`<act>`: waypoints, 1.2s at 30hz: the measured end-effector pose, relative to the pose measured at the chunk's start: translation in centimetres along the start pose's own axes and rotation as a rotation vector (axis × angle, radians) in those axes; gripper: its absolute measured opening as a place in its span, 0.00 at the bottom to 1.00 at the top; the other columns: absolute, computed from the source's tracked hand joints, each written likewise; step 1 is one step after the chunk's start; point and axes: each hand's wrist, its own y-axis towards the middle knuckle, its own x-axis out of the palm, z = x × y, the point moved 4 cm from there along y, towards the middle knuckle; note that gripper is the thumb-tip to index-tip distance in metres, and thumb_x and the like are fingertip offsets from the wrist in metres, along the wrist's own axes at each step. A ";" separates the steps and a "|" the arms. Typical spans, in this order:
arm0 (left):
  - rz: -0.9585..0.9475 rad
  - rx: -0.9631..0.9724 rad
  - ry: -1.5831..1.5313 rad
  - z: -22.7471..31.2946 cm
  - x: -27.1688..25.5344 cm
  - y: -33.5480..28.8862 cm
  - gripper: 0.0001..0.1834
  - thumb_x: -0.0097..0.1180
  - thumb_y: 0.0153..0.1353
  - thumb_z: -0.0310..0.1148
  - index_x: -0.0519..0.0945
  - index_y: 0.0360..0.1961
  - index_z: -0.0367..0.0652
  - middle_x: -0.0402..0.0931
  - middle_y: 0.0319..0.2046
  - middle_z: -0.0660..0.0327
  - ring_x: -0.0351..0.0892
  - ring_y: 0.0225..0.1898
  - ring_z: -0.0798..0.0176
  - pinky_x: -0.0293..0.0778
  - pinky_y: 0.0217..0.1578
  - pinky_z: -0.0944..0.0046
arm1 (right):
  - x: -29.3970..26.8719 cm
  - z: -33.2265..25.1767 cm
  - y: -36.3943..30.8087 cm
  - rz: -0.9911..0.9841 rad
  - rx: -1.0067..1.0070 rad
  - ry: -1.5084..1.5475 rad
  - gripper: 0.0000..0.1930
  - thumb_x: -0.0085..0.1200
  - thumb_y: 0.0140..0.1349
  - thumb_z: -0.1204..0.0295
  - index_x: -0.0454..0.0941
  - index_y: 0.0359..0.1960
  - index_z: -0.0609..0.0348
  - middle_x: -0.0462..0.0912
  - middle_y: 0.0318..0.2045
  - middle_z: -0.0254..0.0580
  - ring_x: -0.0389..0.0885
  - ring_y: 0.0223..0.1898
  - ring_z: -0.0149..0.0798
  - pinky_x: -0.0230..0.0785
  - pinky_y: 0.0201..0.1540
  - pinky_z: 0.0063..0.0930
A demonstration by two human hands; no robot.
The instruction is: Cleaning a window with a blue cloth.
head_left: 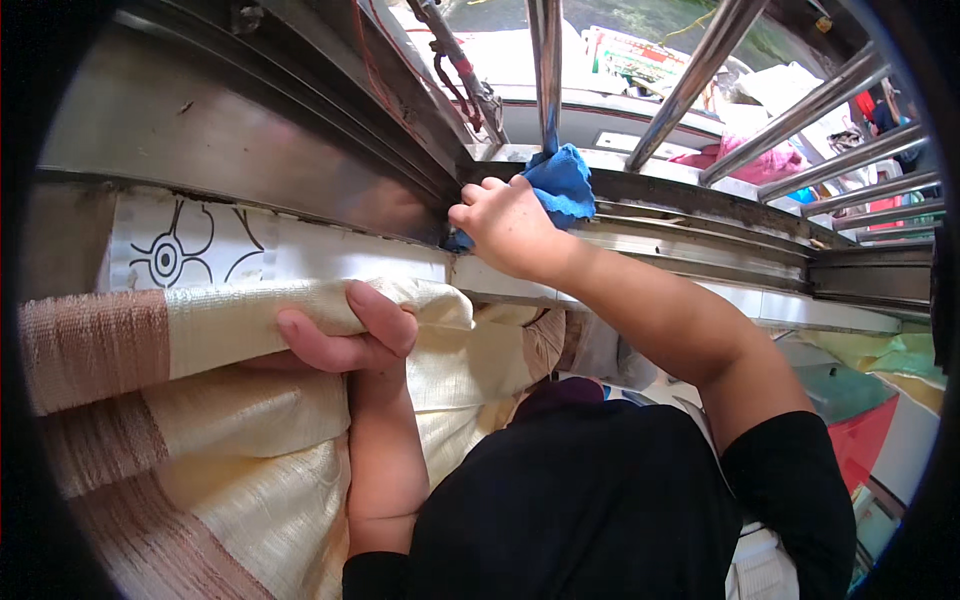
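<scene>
Left hand [345,335] is gripping the cream curtain [230,400] fold just below the window track [700,235], right hand [505,225] is pressing a bunched blue cloth [562,183] onto that track, fingers closed around it.

The right hand [507,225] presses a blue cloth [562,183] into the window track [700,235], seemingly dusty; the left hand [345,330] grips a cream curtain [230,400].

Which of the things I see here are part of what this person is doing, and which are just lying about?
In use:
- right hand pressing a blue cloth
- window track under the cloth
- left hand gripping the cream curtain

Lying about:
- metal window bars
- pink cloth outside
- patterned tile
</scene>
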 end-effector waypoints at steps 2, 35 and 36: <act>0.020 -0.002 -0.010 0.4 -0.1 0.5 0.24 0.49 0.68 0.40 0.56 0.59 0.46 0.44 0.62 0.31 0.44 0.64 0.19 0.59 0.57 0.25 | -0.4 1.1 -1.2 -0.081 0.030 -0.001 0.12 0.61 0.45 0.69 0.80 0.34 0.48 0.76 0.35 0.35 0.77 0.43 0.41 0.67 0.39 0.40; 0.138 -0.391 -0.504 -2.4 0.3 -2.0 0.29 0.49 0.64 0.37 0.59 0.64 0.37 0.42 0.65 0.35 0.54 0.64 0.36 0.62 0.59 0.39 | -10.1 17.4 -27.4 0.162 0.408 -0.075 0.13 0.59 0.42 0.79 0.85 0.30 0.46 0.80 0.32 0.35 0.80 0.40 0.41 0.73 0.39 0.36; 0.134 -0.394 -0.500 -2.3 0.3 -2.0 0.30 0.49 0.64 0.37 0.59 0.64 0.37 0.43 0.65 0.35 0.54 0.64 0.35 0.62 0.59 0.39 | -10.5 19.5 -30.6 0.049 0.597 -0.103 0.15 0.58 0.42 0.82 0.84 0.32 0.46 0.80 0.36 0.37 0.79 0.43 0.43 0.72 0.43 0.37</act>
